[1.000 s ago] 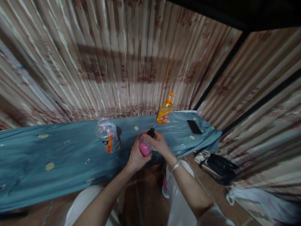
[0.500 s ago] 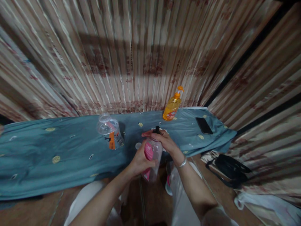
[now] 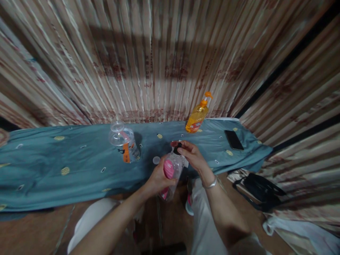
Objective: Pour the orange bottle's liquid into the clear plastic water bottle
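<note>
My left hand is wrapped round the body of a clear plastic bottle with a pink label. The bottle leans at the front edge of the cloth-covered table, its top away from me. At its neck, the fingers of my right hand are closed on a black cap; part of the cap is hidden by the fingers. Beside my left hand lies a small clear round lid. Something white shows on the table behind the bottle, mostly covered.
A wide clear plastic jar with an orange label stands to the left. An orange pump bottle stands at the back near the curtain. A black phone lies on the teal cloth. On the floor at right is a black bag.
My right hand has shifted from lying over the bottle's top to holding the black cap between its fingers. My left hand keeps its grip on the bottle. The view has shifted slightly.
</note>
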Motion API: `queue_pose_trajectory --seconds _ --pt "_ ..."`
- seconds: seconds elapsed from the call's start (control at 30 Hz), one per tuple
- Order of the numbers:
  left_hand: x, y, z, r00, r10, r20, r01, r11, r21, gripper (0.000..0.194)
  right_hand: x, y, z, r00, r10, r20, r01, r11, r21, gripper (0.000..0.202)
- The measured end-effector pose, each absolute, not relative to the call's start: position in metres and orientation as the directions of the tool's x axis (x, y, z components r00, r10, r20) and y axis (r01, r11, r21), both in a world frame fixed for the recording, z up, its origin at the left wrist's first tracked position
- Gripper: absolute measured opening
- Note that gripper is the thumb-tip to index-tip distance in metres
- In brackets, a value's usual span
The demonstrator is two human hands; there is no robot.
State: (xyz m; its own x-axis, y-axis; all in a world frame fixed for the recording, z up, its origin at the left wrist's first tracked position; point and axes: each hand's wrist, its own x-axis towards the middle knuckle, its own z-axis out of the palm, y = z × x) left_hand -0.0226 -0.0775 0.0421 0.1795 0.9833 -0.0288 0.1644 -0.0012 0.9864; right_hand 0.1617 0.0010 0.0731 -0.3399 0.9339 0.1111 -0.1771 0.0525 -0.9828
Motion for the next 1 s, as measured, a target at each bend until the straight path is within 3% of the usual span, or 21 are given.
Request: queue_pose_trajectory --seconds 0.1,0.23,0.37,0.53,0.77,1.0 --pt "-0.0214 -0.0760 0.0409 0.176 0.984 -0.028 0.174 -0.003 0.985 0.094 0.1642 -0.0017 0.0750 -0.400 0.911 0.101 -0.207 0.018 -0.978 0.053" --pt "-0.0218 -0.0750 0.0397 0.173 0.984 -0.034 0.194 0.000 0.981 0.094 0.1641 -0.0001 0.0710 -0.337 0.936 0.100 -0.166 0.045 -0.985 0.062" --pt "-0.0237 -0.0767 0.0404 0.169 0.985 -0.044 0.211 0.008 0.977 0.092 0.1622 0.0011 0.0675 -0.307 0.948 0.087 -0.094 0.061 -0.994 0.058" --pt "-0.0263 -0.0789 0.0434 0.155 0.987 -0.043 0.212 0.009 0.977 0.093 0.1632 -0.0016 0.0721 -0.447 0.892 0.072 -0.143 0.008 -0.990 0.057" --pt "-0.0263 -0.0811 0.0433 0.136 0.988 -0.068 0.215 0.037 0.976 0.096 0.1574 0.0011 0.0654 -0.349 0.935 0.058 -0.062 0.039 -0.997 0.060" --pt "-0.0280 -0.0823 0.0462 0.130 0.990 -0.055 0.221 0.025 0.975 0.094 0.1590 -0.0029 0.0717 -0.434 0.900 0.043 -0.120 -0.010 -0.993 0.058"
